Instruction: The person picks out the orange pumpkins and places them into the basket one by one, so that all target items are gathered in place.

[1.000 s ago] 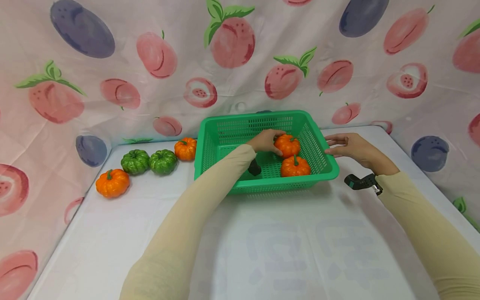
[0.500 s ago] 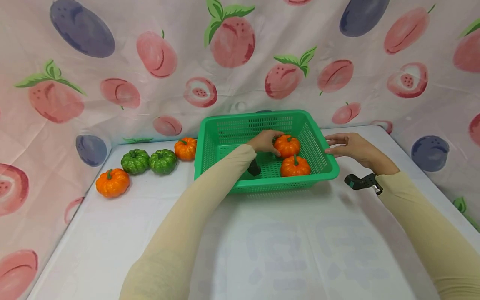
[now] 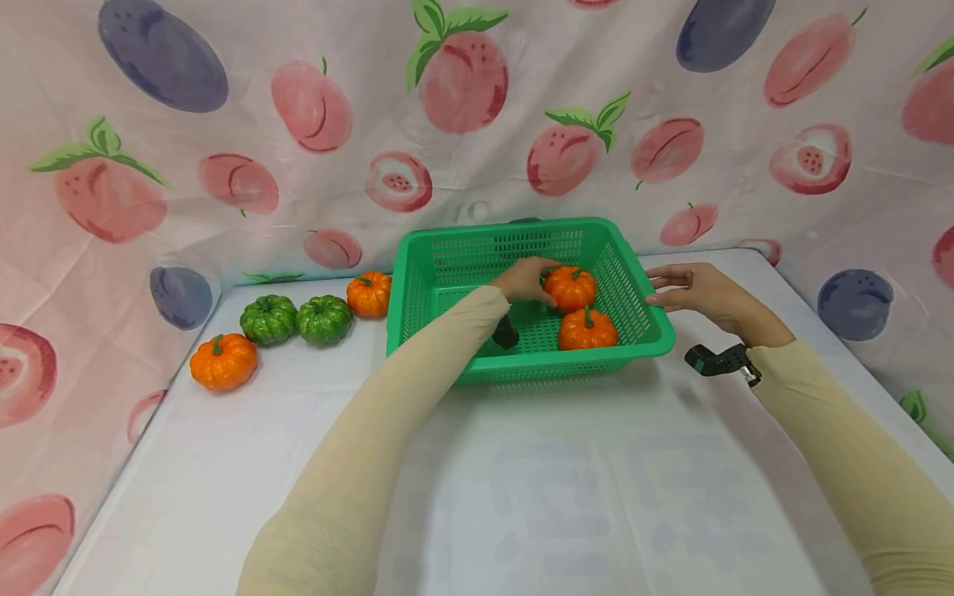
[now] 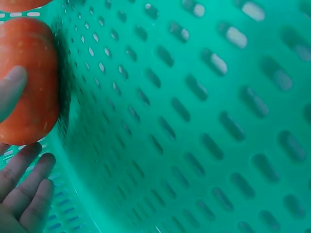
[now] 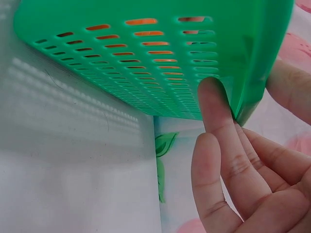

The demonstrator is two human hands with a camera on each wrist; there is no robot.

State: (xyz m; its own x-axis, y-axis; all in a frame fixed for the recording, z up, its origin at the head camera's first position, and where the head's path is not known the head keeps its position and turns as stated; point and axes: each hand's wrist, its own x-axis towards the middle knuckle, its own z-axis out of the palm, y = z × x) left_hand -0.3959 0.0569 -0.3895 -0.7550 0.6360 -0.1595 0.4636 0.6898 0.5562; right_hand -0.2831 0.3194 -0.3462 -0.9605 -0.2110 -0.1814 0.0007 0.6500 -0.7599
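In the head view, a green plastic basket (image 3: 514, 362) holds two small orange pumpkins. My left hand (image 3: 525, 280) reaches inside it, beside the rear orange pumpkin (image 3: 572, 290). In the left wrist view the thumb overlaps that pumpkin (image 4: 34, 92), and the other fingers (image 4: 36, 204) extend loosely near its underside. The front orange pumpkin (image 3: 588, 330) sits close to it. My right hand (image 3: 704, 294) is at the basket's right rim; the right wrist view shows a straight fingertip (image 5: 214, 97) against the outer wall below the rim.
Left of the basket stand an orange pumpkin (image 3: 368, 295), two green pumpkins (image 3: 269, 320) and another orange pumpkin (image 3: 224, 362). A white cloth (image 3: 566, 480) covers the table. Behind it hangs a fruit-print curtain (image 3: 507, 182).
My left hand has drawn back very slightly to the left from the rear pumpkin. The pumpkins, the basket and my right hand look unmoved.
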